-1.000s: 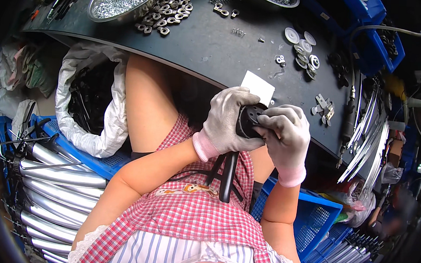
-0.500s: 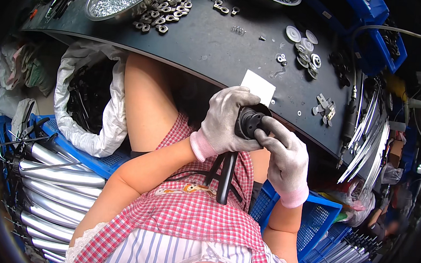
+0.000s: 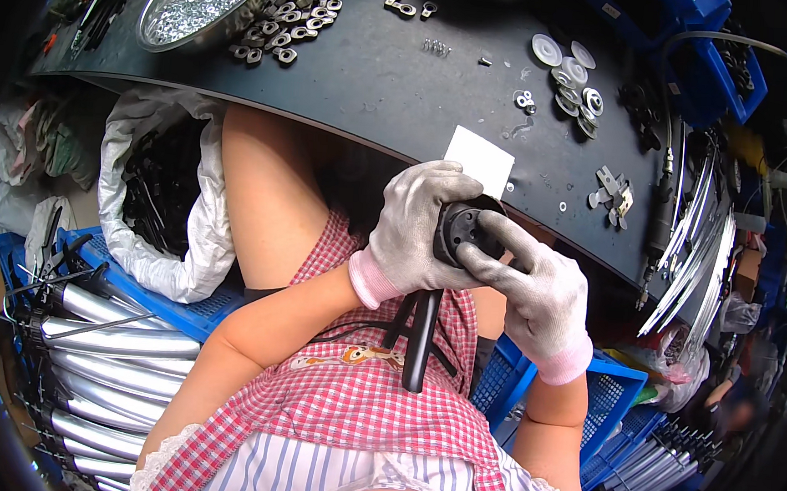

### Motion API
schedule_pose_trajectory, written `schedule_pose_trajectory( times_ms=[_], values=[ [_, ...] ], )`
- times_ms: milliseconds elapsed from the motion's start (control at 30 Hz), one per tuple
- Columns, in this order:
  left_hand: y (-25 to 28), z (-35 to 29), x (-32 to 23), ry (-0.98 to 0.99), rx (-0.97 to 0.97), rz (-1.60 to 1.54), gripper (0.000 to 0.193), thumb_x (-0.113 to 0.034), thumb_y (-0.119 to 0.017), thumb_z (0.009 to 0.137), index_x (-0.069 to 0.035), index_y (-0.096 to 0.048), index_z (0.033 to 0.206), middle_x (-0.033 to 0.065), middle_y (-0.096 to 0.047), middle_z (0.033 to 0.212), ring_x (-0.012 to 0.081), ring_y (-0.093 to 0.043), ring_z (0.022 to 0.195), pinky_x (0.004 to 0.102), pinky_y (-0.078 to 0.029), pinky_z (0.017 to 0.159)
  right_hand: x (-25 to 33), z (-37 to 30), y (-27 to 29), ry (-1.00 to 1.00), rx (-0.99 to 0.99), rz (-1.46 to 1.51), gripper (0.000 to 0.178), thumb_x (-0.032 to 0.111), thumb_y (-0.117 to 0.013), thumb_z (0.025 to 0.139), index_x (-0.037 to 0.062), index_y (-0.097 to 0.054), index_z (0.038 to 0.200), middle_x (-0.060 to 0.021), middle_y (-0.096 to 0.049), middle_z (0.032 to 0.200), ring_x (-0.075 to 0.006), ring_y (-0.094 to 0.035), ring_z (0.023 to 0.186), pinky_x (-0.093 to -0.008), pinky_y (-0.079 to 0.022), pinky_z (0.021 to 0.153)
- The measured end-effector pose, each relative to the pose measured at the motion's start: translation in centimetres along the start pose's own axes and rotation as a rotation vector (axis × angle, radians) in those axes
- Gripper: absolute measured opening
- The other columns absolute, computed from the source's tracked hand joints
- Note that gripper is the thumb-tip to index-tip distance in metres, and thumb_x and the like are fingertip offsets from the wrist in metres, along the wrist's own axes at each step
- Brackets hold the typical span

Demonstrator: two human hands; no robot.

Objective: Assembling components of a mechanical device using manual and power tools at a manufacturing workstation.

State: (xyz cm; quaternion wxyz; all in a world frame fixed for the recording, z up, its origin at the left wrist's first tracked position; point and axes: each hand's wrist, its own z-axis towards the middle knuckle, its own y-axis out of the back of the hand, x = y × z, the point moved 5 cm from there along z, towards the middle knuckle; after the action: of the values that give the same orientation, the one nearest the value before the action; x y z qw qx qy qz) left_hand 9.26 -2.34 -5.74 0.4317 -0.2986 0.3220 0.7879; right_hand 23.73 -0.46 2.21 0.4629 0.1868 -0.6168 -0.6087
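Observation:
In front of my lap I hold a black round plastic part (image 3: pixel 454 229) with holes in its face. My left hand (image 3: pixel 420 225), in a pale work glove with a pink cuff, is wrapped round its left side. My gloved right hand (image 3: pixel 537 287) reaches in from the right, with forefinger and thumb pressed against the part's face and edge. Whether a smaller piece lies under those fingertips is hidden. Below my left hand, two black bars (image 3: pixel 421 343) stick out toward me over the checked apron. Their join to the round part is covered by the hand.
A white square card (image 3: pixel 480 160) lies at the edge of the dark worktable (image 3: pixel 369 70). On the table are a metal bowl (image 3: pixel 154 21) of small fittings, loose metal clips (image 3: pixel 287 28), a spring (image 3: pixel 436 48) and plastic discs (image 3: pixel 570 74). Blue crates (image 3: pixel 615 402) and silver tubes (image 3: pixel 118 340) flank me.
My right forefinger and thumb have shifted left across the part's face, covering more of it. The right wrist has moved slightly right. My left hand keeps its grip.

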Motion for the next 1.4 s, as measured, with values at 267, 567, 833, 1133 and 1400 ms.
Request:
schedule_pose_trajectory(
  times_ms=[267,567,833,1133,1400],
  values=[
    [0.6,-0.3,0.5,0.025,0.039,0.055,0.078,-0.042,-0.089,0.052,-0.008,-0.054,0.113,0.0124,-0.063,0.108,0.037,-0.061,0.106,0.0493,-0.046,0.096,2.7,1.3,-0.1,-0.041,0.068,-0.271,0.034,0.013,-0.069,0.074,0.0221,-0.071,0.107,-0.0018,-0.066,0.114,-0.0164,-0.06,0.063,-0.0316,-0.05,0.053],
    [0.3,-1.4,1.2,0.144,0.128,-0.006,0.091,-0.033,-0.096,0.042,-0.007,-0.054,0.12,0.016,-0.059,0.119,0.0366,-0.056,0.117,0.0472,-0.045,0.102,1.5,0.3,-1.7,-0.22,0.144,-0.061,0.04,0.006,-0.064,0.077,0.0151,-0.065,0.116,-0.0063,-0.059,0.11,-0.0268,-0.068,0.078,-0.0404,-0.056,0.062],
    [0.3,-2.2,2.4,0.165,0.169,-0.04,0.099,-0.032,-0.095,0.045,-0.008,-0.051,0.129,0.014,-0.05,0.132,0.0349,-0.048,0.126,0.0456,-0.04,0.107,1.4,-1.7,-3.8,-0.283,-0.226,0.089,0.041,0.005,-0.068,0.074,0.015,-0.068,0.113,-0.011,-0.061,0.12,-0.0294,-0.068,0.093,-0.0385,-0.059,0.072],
    [1.0,-1.3,1.0,0.342,0.269,-0.05,0.088,-0.025,-0.082,0.052,-0.009,-0.049,0.132,0.0156,-0.048,0.133,0.0349,-0.046,0.125,0.0453,-0.039,0.107,2.1,-2.3,-5.4,-0.314,-0.556,0.228,0.043,0.004,-0.069,0.072,0.0106,-0.068,0.115,-0.0143,-0.063,0.119,-0.0324,-0.069,0.095,-0.0389,-0.058,0.078],
    [0.8,-0.9,0.7,0.232,0.26,0.068,0.078,-0.021,-0.075,0.056,-0.004,-0.049,0.127,0.0176,-0.049,0.132,0.0368,-0.044,0.129,0.0459,-0.036,0.11,1.3,-2.3,-5.6,-0.273,-0.647,0.3,0.038,0.0,-0.066,0.073,0.0087,-0.07,0.109,-0.0145,-0.064,0.114,-0.0325,-0.069,0.094,-0.0397,-0.058,0.077]
  ],
)
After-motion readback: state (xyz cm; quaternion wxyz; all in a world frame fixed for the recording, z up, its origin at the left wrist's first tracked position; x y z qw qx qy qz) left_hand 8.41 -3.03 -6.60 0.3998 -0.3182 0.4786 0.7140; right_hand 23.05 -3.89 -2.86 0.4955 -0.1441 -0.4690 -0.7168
